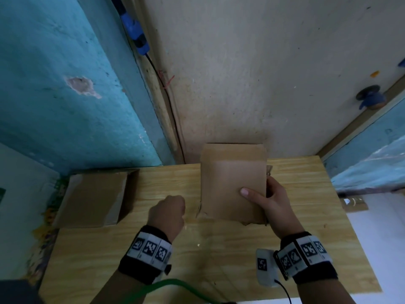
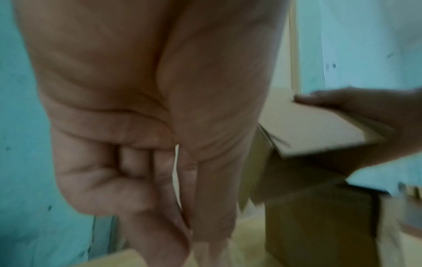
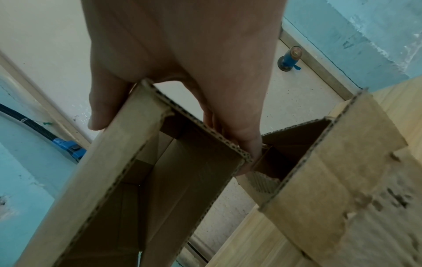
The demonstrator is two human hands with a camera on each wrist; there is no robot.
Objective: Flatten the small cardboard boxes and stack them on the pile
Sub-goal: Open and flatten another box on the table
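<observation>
My right hand [image 1: 260, 195] grips a small brown cardboard box [image 1: 232, 183] above the wooden table [image 1: 219, 255], thumb on its top face and fingers round its right side. In the right wrist view this box [image 3: 109, 180] is an open-ended tube, partly squashed. A second open box [image 3: 331, 180] stands on the table just right of it, mostly hidden in the head view. My left hand [image 1: 168, 213] hovers left of the held box as a fist, fingers [image 2: 141, 180] curled into the palm and holding nothing.
Another brown cardboard box [image 1: 96, 198] lies at the table's left edge. Blue and beige walls stand close behind the table. A black cable [image 1: 168, 99] with a blue fitting [image 1: 135, 34] runs down the corner. A green cable [image 1: 175, 284] crosses near my left forearm.
</observation>
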